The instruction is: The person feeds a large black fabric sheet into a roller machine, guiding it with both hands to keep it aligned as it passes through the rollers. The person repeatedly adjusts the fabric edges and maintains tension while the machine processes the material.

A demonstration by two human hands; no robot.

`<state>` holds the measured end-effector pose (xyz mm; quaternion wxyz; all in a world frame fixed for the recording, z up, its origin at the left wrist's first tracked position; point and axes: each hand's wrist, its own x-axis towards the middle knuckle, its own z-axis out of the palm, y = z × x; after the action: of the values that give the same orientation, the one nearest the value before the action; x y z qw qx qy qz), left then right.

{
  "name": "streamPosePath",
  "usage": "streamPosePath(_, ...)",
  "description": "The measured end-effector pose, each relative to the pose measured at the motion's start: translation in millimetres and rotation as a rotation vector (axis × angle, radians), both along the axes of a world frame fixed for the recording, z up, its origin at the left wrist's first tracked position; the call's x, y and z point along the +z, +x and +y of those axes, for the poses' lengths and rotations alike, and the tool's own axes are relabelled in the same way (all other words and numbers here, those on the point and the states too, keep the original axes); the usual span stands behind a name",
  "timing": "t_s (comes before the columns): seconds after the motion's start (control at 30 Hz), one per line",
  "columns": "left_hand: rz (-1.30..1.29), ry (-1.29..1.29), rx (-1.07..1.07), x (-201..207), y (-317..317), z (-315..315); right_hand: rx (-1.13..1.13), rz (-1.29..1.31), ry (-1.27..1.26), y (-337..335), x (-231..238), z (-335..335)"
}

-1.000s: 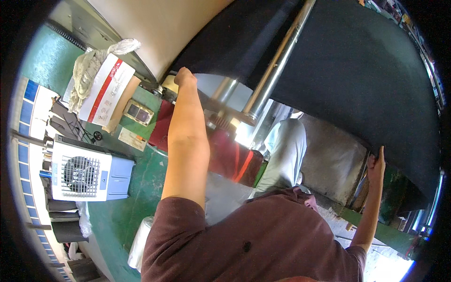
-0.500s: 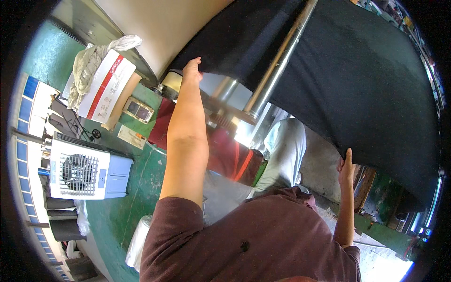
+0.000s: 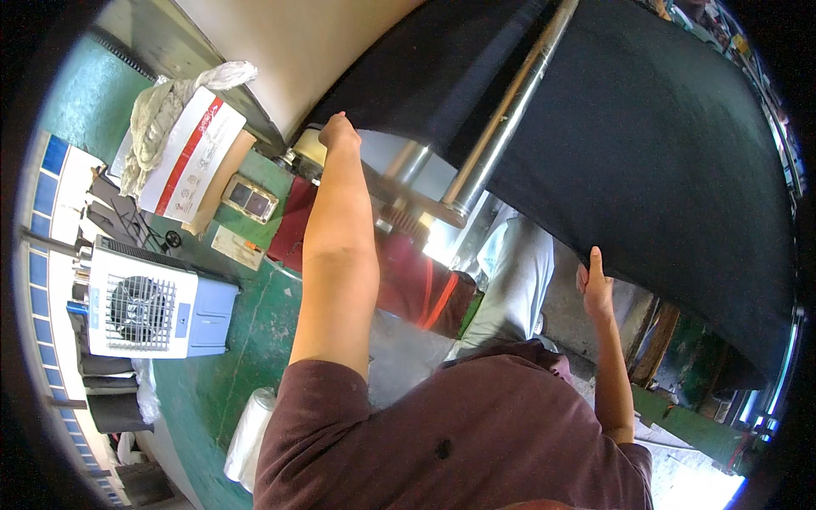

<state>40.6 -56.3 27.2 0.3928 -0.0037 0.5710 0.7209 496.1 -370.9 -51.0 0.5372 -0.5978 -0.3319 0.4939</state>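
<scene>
A wide sheet of black fabric (image 3: 663, 136) hangs over a long steel roller (image 3: 510, 102) across the top of the view. My left hand (image 3: 338, 132) is closed on the fabric's near edge at the left, arm stretched out. My right hand (image 3: 595, 285) grips the same lower edge further right, fingers curled under it and thumb up. A large beige roll (image 3: 289, 42) lies behind the fabric at the top left.
A white and blue air cooler (image 3: 149, 310) stands on the green floor (image 3: 255, 340) at the left. Cardboard with a white and red box (image 3: 191, 153) and crumpled cloth sits beyond it. Red machine parts (image 3: 416, 285) are below the roller. A white plastic roll (image 3: 251, 433) lies low.
My right hand has slid left and down along the fabric's edge, drawing the cloth toward me. My left hand stays gripping near the roller's left end, shifted slightly right.
</scene>
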Motion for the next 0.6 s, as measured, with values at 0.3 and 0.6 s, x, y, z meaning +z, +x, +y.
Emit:
streamPosePath(0.3, 0.064, -0.034, -0.050, 2, 5, 2, 0.170, -0.030, -0.006, -39, 2, 30)
streamPosePath(0.6, 0.020, -0.102, 0.012, 23, 22, -15, 0.289, -0.172, -0.150, -86, 25, 60)
